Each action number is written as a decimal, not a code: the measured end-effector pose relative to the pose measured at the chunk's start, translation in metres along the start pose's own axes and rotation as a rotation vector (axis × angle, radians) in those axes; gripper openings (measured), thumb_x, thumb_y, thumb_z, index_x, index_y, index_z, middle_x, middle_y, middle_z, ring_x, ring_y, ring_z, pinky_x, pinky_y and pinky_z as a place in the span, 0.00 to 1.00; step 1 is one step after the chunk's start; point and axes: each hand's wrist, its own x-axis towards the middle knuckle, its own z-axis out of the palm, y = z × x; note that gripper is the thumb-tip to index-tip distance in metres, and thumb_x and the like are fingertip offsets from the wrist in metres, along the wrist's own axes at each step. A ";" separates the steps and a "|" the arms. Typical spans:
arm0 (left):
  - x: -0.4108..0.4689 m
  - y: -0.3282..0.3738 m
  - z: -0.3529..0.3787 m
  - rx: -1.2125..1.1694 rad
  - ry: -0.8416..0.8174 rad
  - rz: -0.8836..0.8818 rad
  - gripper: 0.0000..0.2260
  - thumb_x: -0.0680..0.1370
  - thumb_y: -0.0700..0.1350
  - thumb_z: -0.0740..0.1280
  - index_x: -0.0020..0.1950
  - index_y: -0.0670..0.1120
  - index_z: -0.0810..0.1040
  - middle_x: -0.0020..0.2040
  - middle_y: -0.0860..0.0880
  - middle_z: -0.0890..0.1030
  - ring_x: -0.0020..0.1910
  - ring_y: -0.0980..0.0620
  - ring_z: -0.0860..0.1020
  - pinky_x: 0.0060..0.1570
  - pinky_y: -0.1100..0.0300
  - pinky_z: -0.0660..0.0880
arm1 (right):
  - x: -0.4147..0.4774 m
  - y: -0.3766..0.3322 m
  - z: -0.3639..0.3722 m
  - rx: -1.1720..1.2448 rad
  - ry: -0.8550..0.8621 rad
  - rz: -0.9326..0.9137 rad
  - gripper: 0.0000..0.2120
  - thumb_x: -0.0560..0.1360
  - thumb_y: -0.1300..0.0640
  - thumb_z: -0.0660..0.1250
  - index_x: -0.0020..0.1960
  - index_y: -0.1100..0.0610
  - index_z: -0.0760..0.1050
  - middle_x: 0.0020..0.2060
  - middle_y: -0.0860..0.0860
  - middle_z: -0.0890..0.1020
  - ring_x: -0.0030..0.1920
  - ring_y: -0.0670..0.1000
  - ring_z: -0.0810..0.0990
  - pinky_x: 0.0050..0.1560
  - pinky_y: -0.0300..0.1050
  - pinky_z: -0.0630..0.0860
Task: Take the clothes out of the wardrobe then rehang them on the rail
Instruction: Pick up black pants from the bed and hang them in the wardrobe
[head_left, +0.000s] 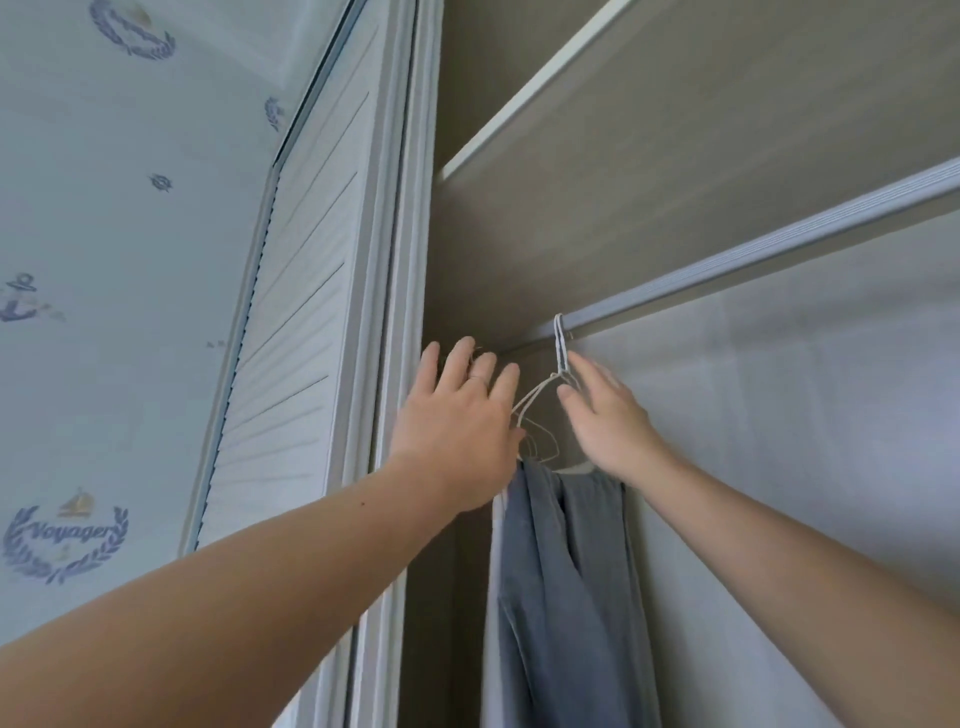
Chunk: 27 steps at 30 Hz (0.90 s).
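Grey garment (563, 571) on wire hangers (560, 343), rail (753, 254) above, louvred door (296, 322) left

The left hand (457, 431) wears a thin ring (479, 380) (plain band); both forearms (260, 597) are bare.

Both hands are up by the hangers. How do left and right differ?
The left hand is spread flat, back to the camera, left of the hangers. The right hand comes from the right, fingertips at the hangers' necks under the rail. The left hand wears a ring; the right hand shows none. Both are raised above the grey garment; neither plainly grips anything.
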 end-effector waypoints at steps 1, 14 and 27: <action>-0.013 -0.008 -0.006 -0.003 0.024 0.000 0.29 0.82 0.61 0.48 0.81 0.49 0.53 0.81 0.45 0.57 0.80 0.41 0.45 0.76 0.39 0.40 | -0.013 -0.010 0.000 -0.053 0.017 -0.037 0.26 0.82 0.42 0.51 0.78 0.42 0.54 0.78 0.44 0.56 0.78 0.50 0.55 0.76 0.59 0.54; -0.288 -0.168 -0.097 -0.095 -0.090 -0.239 0.33 0.82 0.65 0.47 0.82 0.51 0.47 0.82 0.47 0.48 0.80 0.42 0.40 0.76 0.38 0.41 | -0.223 -0.227 0.071 -0.087 -0.199 -0.265 0.31 0.78 0.34 0.42 0.78 0.39 0.37 0.78 0.41 0.36 0.77 0.47 0.31 0.74 0.61 0.34; -0.659 -0.301 -0.286 0.159 -0.545 -0.703 0.36 0.79 0.68 0.48 0.82 0.55 0.40 0.82 0.52 0.42 0.79 0.47 0.33 0.75 0.42 0.35 | -0.478 -0.522 0.194 0.267 -0.717 -0.530 0.34 0.78 0.33 0.42 0.78 0.42 0.35 0.79 0.44 0.36 0.78 0.53 0.33 0.74 0.66 0.37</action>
